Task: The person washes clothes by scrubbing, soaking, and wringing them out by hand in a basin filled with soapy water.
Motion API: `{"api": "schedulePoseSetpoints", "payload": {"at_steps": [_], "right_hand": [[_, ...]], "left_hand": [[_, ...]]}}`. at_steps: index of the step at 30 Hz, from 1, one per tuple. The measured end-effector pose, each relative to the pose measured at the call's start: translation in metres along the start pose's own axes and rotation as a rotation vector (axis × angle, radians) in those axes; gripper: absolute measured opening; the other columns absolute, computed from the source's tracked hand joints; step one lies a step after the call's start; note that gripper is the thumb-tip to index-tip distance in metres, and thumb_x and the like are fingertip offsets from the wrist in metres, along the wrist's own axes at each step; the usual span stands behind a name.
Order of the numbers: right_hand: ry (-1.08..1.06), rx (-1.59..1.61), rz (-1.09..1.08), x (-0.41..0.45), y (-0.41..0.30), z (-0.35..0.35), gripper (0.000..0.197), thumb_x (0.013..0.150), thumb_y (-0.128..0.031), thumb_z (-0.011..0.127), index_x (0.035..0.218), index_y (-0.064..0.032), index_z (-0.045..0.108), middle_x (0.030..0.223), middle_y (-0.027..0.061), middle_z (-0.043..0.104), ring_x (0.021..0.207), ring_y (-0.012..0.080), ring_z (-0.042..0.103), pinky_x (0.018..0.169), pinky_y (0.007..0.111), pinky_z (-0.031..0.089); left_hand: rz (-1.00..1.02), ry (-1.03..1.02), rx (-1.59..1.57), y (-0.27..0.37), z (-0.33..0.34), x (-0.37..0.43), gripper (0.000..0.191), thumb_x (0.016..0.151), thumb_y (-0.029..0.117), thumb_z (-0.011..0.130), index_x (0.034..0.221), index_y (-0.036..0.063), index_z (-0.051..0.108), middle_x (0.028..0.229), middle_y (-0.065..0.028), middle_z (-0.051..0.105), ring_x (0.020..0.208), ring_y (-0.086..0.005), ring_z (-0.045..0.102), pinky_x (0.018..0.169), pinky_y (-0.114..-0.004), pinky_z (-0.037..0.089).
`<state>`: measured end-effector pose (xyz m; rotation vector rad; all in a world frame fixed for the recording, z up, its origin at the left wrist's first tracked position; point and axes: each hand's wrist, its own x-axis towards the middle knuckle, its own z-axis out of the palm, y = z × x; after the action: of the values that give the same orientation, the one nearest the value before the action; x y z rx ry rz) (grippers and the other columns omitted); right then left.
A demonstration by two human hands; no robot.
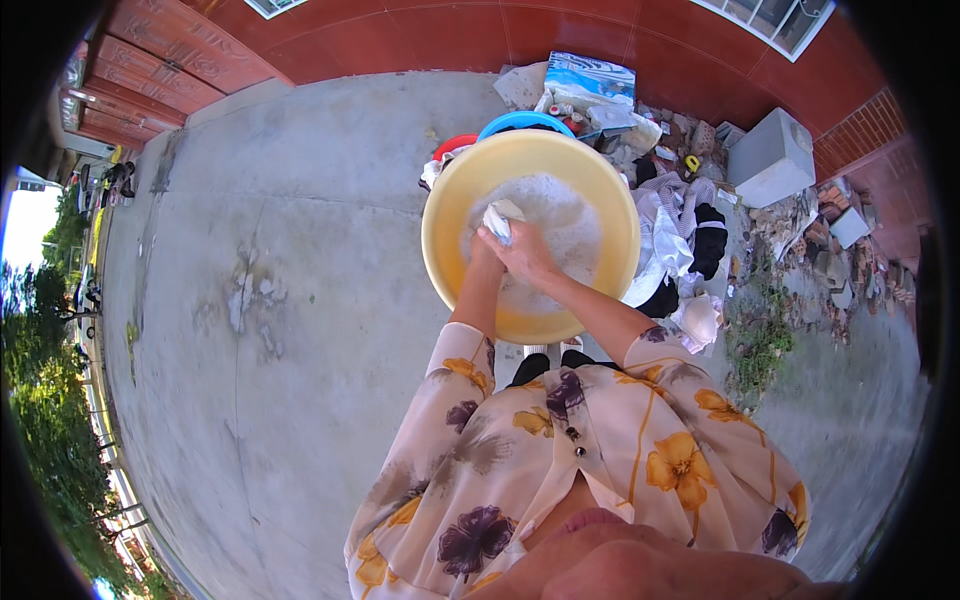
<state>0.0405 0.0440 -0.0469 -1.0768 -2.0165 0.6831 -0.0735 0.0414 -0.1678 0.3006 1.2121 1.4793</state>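
A large yellow plastic basin (442, 202) stands on the ground in front of me, with foamy, cloudy water (559, 202) inside it. Over the water, both of my hands are pressed together around a bunched, wet whitish cloth (504, 214). My right hand (527, 253) wraps the cloth from the right, fingers across it. Partly covered by the right, my left hand (484, 249) grips from the other side. The cloth's top sticks out above the fingers; its lower part is hidden.
Behind the basin are a blue tub (525, 120) and a red tub (454, 144) with cloth. White and black clothes (667, 232) lie in a heap to the right. Farther right come a grey box-shaped block (772, 159) and broken bricks (832, 262). A red wall (450, 37) runs behind.
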Motion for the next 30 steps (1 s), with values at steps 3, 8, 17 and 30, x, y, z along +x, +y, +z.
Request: {"api": "schedulePoseSetpoints", "payload": {"at_steps": [3, 8, 17, 30], "right_hand": [[-0.196, -0.001, 0.423, 0.026, 0.048, -0.016, 0.045, 0.088, -0.048, 0.061, 0.102, -0.0064, 0.070, 0.089, 0.0203, 0.070, 0.086, 0.0370, 0.067, 0.076, 0.044, 0.051], [-0.223, -0.003, 0.314, 0.017, 0.001, -0.009, 0.042, 0.090, -0.044, 0.058, 0.100, -0.0046, 0.070, 0.091, 0.0246, 0.067, 0.089, 0.0424, 0.065, 0.078, 0.049, 0.050], [-0.261, -0.149, 0.433, 0.031, 0.021, -0.016, 0.037, 0.092, -0.040, 0.058, 0.091, -0.0041, 0.069, 0.087, 0.0217, 0.068, 0.081, 0.0422, 0.065, 0.071, 0.051, 0.050], [-0.128, 0.518, 0.783, 0.003, 0.126, 0.012, 0.071, 0.086, -0.047, 0.064, 0.135, 0.0024, 0.047, 0.130, 0.0217, 0.056, 0.116, 0.0295, 0.057, 0.096, 0.038, 0.045]], "left_hand": [[-0.043, -0.012, -0.402, 0.006, 0.059, -0.017, 0.040, 0.101, 0.035, 0.040, 0.119, 0.0048, 0.058, 0.110, -0.0142, 0.064, 0.095, -0.0267, 0.062, 0.081, -0.045, 0.051], [0.077, 0.066, -0.125, 0.002, 0.014, -0.008, 0.045, 0.100, 0.034, 0.039, 0.110, -0.0039, 0.060, 0.102, -0.0157, 0.063, 0.090, -0.0281, 0.061, 0.076, -0.046, 0.052], [0.016, 0.131, 0.210, -0.017, 0.022, -0.004, 0.044, 0.101, 0.034, 0.039, 0.117, -0.0014, 0.059, 0.106, -0.0151, 0.065, 0.095, -0.0293, 0.063, 0.078, -0.044, 0.053], [-0.516, 0.385, 0.045, 0.039, 0.090, -0.043, 0.053, 0.096, 0.052, 0.044, 0.132, 0.0129, 0.050, 0.114, -0.0123, 0.063, 0.101, -0.0267, 0.064, 0.082, -0.043, 0.055]]}}
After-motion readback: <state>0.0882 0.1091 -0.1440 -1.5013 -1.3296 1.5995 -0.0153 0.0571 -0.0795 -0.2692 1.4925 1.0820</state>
